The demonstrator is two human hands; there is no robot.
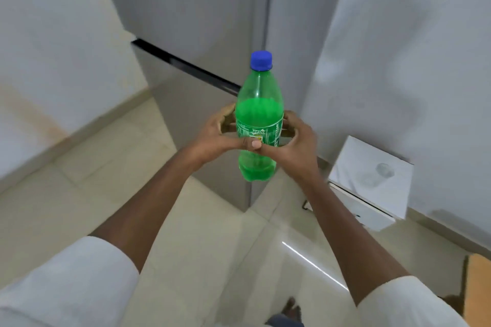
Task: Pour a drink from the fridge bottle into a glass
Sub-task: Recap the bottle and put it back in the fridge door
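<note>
A green plastic bottle (259,111) with a blue cap stands upright in mid-air in front of me, about two thirds full of green drink. My left hand (215,131) wraps its labelled middle from the left and my right hand (292,141) from the right, thumbs meeting at the front. A clear glass (378,174) stands on a small white table (353,164) at the right, apart from the bottle.
The grey fridge (202,21) with a dark handle strip is straight ahead, doors closed. White walls stand at left and right. Pale floor tiles (218,241) lie below. A brown wooden piece (478,279) shows at the lower right edge.
</note>
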